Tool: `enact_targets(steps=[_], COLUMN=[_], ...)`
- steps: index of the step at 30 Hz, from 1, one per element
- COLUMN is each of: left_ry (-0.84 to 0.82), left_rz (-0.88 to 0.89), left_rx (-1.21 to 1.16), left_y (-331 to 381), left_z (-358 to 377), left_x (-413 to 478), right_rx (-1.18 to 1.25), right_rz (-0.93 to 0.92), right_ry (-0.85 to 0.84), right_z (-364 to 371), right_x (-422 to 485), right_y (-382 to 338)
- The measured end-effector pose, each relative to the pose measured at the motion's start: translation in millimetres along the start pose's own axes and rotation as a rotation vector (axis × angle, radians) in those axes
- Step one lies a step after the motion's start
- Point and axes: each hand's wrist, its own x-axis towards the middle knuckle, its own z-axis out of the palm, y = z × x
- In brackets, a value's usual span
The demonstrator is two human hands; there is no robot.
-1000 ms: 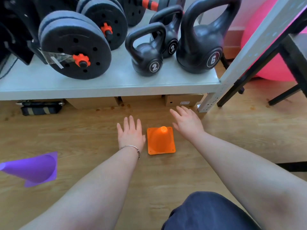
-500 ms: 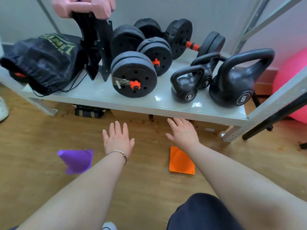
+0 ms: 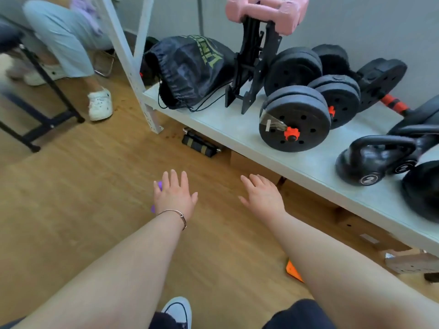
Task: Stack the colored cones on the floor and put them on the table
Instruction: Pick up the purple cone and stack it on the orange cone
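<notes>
My left hand (image 3: 174, 194) is stretched out flat over the wooden floor, fingers apart, holding nothing. It covers most of a purple cone (image 3: 158, 185); only small purple bits show at the hand's left edge. My right hand (image 3: 262, 195) is also spread and empty, hovering near the front edge of the low shelf. An orange cone (image 3: 293, 271) lies on the floor lower right, mostly hidden behind my right forearm.
A low grey shelf (image 3: 225, 129) runs along the right with dumbbells (image 3: 294, 124), kettlebells (image 3: 370, 162), a black bag (image 3: 190, 67) and a pink dumbbell on a stand. A seated person's legs and white shoe (image 3: 99, 104) are upper left beside a black table frame (image 3: 45, 115).
The view has swung left. My left hand now lies over the purple cone, and the orange cone has slid down behind my right forearm. Both hands remain spread.
</notes>
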Motion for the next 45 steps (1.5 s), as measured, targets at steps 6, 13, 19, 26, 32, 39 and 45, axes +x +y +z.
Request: enact_targets(steps=[6, 13, 19, 26, 32, 39, 45], left_ry=[-0.054, -0.148, -0.225, -0.398, -0.423, -0.436, -0.480], left_rz=[-0.117, -0.282, -0.283, -0.189, -0.229, -0.165, -0.091], left_rx=[-0.073, -0.215, -0.257, -0.391, -0.770, -0.832, -0.927], left_y=[-60, -98, -103, -111, -113, -101, -70], left_z=[27, 59, 88, 124, 139, 158, 164], left_x=[10, 36, 65, 97, 87, 74, 52], right_rx=[0.051, 0.089, 0.117, 0.193, 0.372, 0.798, 0.967], right_rz=[-0.085, -0.121, -0.155, -0.158, -0.079, 0.086, 0.130], right_ry=[-0.057, -0.159, -0.366, -0.580, -0.576, -0.545, -0.562], right_z=[11, 45, 87, 132, 162, 170, 168], right_x=[39, 84, 117, 142, 142, 118, 88], right_y=[-59, -113, -139, -153, -156, -124, -91])
